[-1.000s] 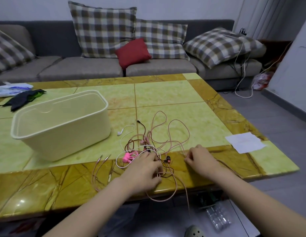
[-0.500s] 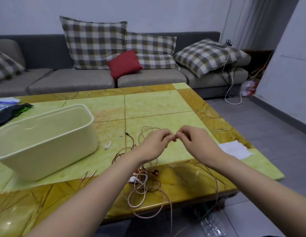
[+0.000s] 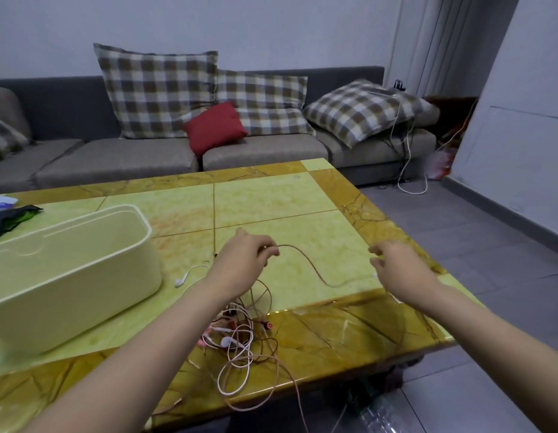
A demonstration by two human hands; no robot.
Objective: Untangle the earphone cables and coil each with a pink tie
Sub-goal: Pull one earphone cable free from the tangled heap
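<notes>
The one camera rides on my head, facing forward and tipped down across the bench (image 3: 271,198). Its lens is wide, so the wall corners at the right lean inward. My forearms come in from the two bottom corners. My left hand (image 3: 243,260) and right hand (image 3: 399,267) sit close to the lens, just below the middle of the view. The near edge of the bench runs low in the picture and its far edge lies around mid-height. Beyond that the view reaches the sofa (image 3: 115,157) facing me, with the floor (image 3: 490,245) off to my right.
</notes>
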